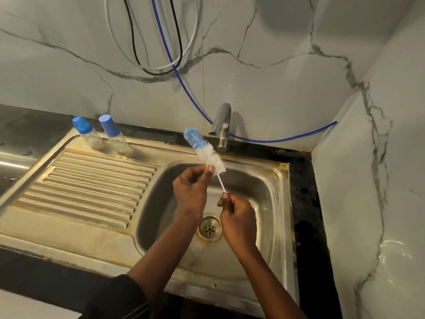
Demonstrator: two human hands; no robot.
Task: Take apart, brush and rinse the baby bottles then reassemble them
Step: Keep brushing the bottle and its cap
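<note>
Two-handed hold above sink (264, 180): left hand (192, 189) pinching soft bristle base of bottle brush (204, 148), right hand (239, 217) pinching thin wire stem; likely light, springy, best held by stem.

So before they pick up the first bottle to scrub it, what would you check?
1. Brush held: ok. The right hand pinches the handle of the brush, and the left hand pinches its bristles.
2. Hand free for a bottle: not ok. Both hold the brush.
3. Bottles upright: ok. The rounded-cap bottle and flat-cap bottle stand on the draining board.
4. Bottles taken apart: not ok. Both blue caps are on.
5. Water running: not ok. No stream shows at the tap.
</note>
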